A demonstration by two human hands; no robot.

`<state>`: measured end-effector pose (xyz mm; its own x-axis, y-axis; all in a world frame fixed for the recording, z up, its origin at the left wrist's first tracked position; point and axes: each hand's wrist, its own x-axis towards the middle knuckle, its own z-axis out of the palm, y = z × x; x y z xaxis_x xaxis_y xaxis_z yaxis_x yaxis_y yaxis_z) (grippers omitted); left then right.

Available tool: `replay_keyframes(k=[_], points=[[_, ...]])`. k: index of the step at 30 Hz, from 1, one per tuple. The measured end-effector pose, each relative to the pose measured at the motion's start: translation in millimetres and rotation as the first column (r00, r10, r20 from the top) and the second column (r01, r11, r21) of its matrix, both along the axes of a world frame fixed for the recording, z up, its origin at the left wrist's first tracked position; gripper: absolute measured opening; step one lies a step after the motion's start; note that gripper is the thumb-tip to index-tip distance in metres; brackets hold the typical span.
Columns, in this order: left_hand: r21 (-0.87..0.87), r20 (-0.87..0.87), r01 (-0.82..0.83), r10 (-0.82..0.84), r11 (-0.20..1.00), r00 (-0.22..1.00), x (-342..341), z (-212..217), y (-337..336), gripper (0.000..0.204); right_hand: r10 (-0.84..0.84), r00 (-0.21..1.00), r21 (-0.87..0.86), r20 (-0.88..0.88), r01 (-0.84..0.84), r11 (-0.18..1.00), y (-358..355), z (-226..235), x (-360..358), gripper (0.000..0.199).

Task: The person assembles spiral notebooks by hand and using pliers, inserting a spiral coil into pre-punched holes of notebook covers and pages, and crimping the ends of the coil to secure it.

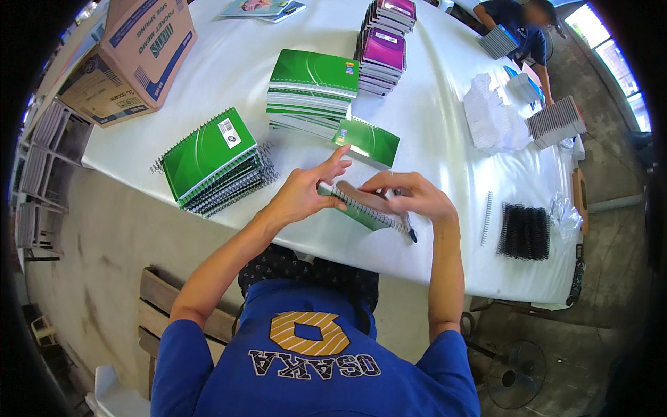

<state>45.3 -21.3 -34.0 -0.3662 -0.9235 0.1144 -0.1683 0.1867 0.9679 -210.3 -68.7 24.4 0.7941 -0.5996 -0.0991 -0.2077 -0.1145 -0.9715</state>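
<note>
A small spiral notebook [363,215] with a green cover lies at the table's near edge, its wire coil running along one side. My left hand [306,192] grips its left end, thumb along the coil and index finger raised. With bent fingers, my right hand [417,196] holds the notebook's brown board [366,197] at the right end. A dark-tipped, pen-like tool [412,235] sticks out below my right hand; whether the hand holds it is hidden. Just beyond is a green pocket memo pad [368,142], leaning by a tall stack of green notebooks [313,73].
Left stands a stack of coiled green notebooks [212,156]; behind it, a cardboard box [139,59]. Purple notebooks [383,50] are piled at the back. Rightward lie a loose coil [487,219], black coils [524,231] and white plastic [492,115]. A co-worker [524,31] handles stacks at far right.
</note>
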Motion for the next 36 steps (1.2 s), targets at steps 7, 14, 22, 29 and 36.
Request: replay_keyframes(k=[7,14,22,29,36], points=[[0.111,-0.126,0.044,-0.029,0.993,0.992,3.4,-3.8,-1.7,0.109,-0.064,0.976,-0.122,-0.209,0.039,0.992,0.1,0.9,10.8,0.048],[0.137,-0.121,0.277,-0.261,0.951,0.958,19.0,-12.1,-6.6,0.071,-0.338,0.911,-0.242,-0.238,0.281,0.929,8.7,14.9,-58.7,0.043],[0.074,-0.176,0.287,-0.271,0.955,0.946,13.5,-11.2,6.8,0.054,-0.766,0.609,-0.726,-0.203,0.431,0.535,70.1,-48.3,-56.9,0.04],[0.06,-0.115,0.192,-0.184,0.98,0.976,-0.6,-20.5,16.2,0.059,-0.93,0.326,-0.915,-0.169,0.3,0.271,101.5,-81.4,-21.1,0.043],[-0.018,0.172,0.015,-0.011,1.0,0.985,-11.2,9.1,26.5,0.056,-0.696,0.714,-0.805,0.073,0.454,0.381,141.3,-4.9,47.8,0.042]])
